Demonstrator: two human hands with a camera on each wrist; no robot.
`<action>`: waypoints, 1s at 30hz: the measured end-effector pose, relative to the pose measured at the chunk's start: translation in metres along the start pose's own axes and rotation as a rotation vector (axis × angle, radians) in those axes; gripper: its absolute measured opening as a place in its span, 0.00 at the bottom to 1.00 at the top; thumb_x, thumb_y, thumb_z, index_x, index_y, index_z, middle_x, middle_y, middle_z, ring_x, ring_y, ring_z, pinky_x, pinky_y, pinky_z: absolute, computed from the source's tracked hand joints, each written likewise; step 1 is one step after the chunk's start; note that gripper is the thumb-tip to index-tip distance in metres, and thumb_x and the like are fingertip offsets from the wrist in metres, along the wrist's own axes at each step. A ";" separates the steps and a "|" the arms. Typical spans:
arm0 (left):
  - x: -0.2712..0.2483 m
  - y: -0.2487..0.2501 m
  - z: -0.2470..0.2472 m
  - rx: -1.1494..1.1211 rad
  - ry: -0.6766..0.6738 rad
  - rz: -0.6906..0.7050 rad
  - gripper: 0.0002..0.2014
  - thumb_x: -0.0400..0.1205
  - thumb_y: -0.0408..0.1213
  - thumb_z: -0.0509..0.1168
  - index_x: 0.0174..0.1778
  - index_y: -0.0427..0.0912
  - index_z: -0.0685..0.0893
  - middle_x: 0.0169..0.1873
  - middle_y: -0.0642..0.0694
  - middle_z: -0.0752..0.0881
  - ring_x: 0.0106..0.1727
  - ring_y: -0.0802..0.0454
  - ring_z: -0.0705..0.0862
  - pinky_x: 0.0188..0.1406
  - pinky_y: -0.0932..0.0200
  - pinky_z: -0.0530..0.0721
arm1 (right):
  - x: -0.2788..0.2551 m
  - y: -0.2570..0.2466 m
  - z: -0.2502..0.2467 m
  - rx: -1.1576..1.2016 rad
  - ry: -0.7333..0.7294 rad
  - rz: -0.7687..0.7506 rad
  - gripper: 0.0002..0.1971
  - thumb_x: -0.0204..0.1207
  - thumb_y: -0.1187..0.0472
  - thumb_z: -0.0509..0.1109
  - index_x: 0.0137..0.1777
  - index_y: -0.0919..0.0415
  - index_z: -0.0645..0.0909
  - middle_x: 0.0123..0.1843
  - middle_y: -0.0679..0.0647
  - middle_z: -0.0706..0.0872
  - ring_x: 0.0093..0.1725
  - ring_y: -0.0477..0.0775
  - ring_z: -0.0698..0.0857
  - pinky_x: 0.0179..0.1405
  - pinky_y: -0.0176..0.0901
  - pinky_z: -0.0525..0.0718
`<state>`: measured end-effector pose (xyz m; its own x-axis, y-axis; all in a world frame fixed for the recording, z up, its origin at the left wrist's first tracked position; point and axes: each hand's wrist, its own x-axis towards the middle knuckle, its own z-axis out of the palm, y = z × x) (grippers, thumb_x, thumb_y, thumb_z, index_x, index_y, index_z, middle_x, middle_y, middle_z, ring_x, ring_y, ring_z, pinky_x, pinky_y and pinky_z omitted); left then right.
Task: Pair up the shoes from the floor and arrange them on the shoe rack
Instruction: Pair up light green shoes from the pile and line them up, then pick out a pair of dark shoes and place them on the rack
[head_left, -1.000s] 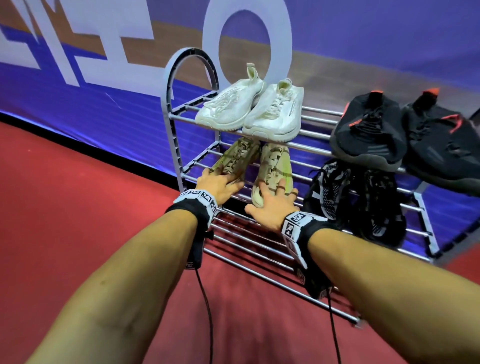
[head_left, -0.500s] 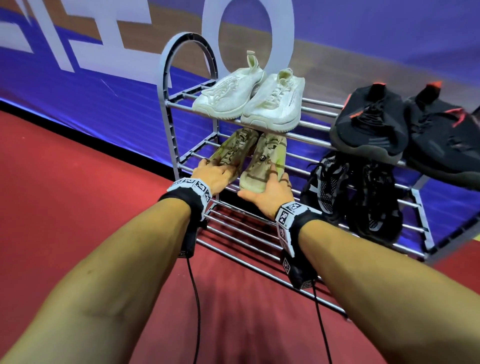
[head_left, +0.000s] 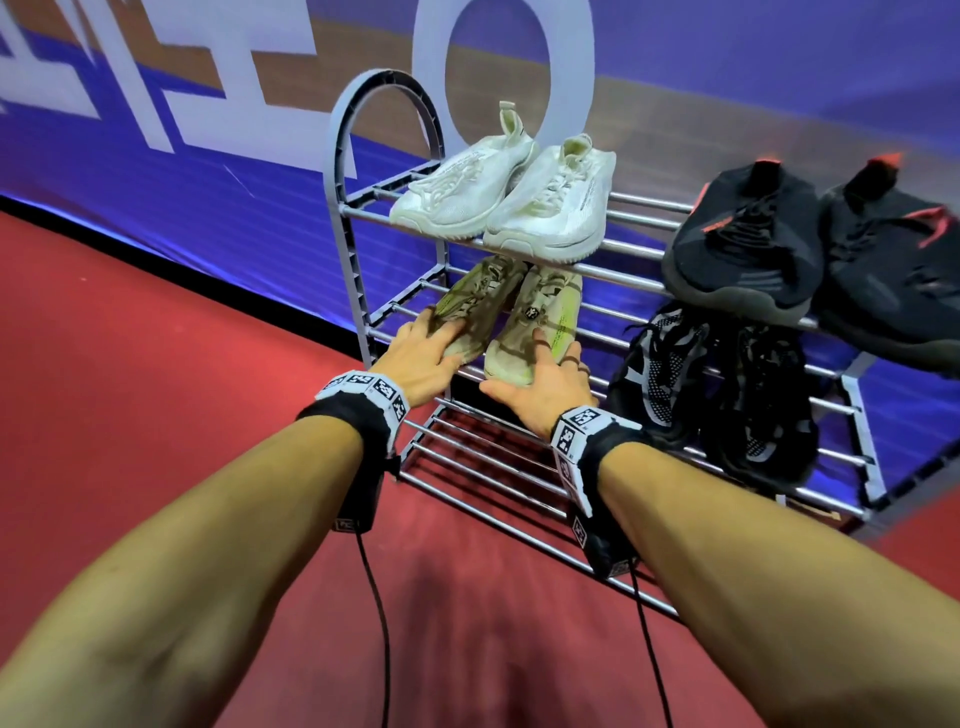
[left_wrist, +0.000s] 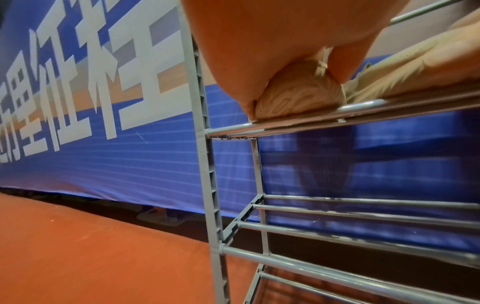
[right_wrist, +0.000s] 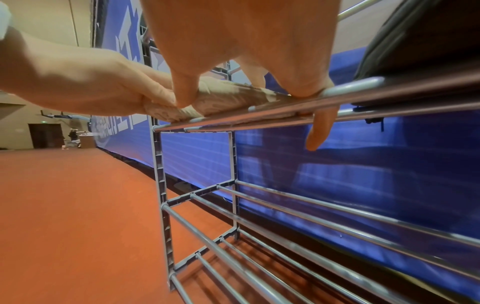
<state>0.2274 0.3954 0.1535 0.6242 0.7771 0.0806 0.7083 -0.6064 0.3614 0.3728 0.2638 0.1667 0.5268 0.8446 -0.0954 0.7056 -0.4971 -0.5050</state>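
Top shelf: the shoe rack (head_left: 387, 78) has a white pair (head_left: 545, 208) on the left and a black-and-red pair (head_left: 748, 244) on the right.
Middle shelf: left beige shoe (head_left: 478, 296) and right beige shoe (head_left: 540, 317) side by side, black knit pair (head_left: 670, 364) beside them.
Hands: left hand (head_left: 421, 358) and right hand (head_left: 545, 379) each grip a beige toe (one right finger pokes down through the bars).

Shoe rack (head_left: 355, 291) rods (head_left: 639, 274) are gleaming, smooth glossy metal; its side frame (head_left: 387, 79) is looking like matt grey plastic. White shoes (head_left: 550, 208) are showing fine mesh cloth, black shoes (head_left: 748, 249) matt knit. Floor (head_left: 156, 389) is reading matt, faintly grainy.
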 end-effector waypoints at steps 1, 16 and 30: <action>0.002 0.000 0.002 -0.015 -0.003 -0.006 0.26 0.87 0.51 0.53 0.83 0.56 0.63 0.83 0.35 0.55 0.80 0.33 0.59 0.80 0.37 0.59 | 0.000 0.000 0.000 -0.008 0.000 -0.002 0.53 0.68 0.27 0.68 0.86 0.46 0.46 0.86 0.66 0.43 0.82 0.70 0.55 0.76 0.71 0.65; -0.067 0.023 -0.033 0.107 0.076 -0.239 0.27 0.82 0.58 0.56 0.79 0.69 0.60 0.84 0.45 0.54 0.83 0.40 0.53 0.73 0.29 0.61 | -0.020 -0.015 -0.010 -0.043 0.024 -0.035 0.46 0.73 0.31 0.68 0.85 0.47 0.51 0.84 0.65 0.53 0.82 0.70 0.54 0.75 0.74 0.60; -0.171 0.021 -0.045 0.149 0.125 -0.465 0.25 0.82 0.55 0.57 0.77 0.66 0.64 0.83 0.44 0.57 0.82 0.40 0.53 0.73 0.28 0.61 | -0.083 -0.044 0.005 -0.174 -0.029 -0.421 0.36 0.75 0.45 0.70 0.81 0.45 0.59 0.81 0.58 0.57 0.79 0.65 0.57 0.70 0.68 0.66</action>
<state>0.1206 0.2574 0.1895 0.1935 0.9795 0.0561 0.9471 -0.2014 0.2498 0.2955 0.2165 0.1931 0.1653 0.9843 0.0624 0.9258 -0.1331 -0.3537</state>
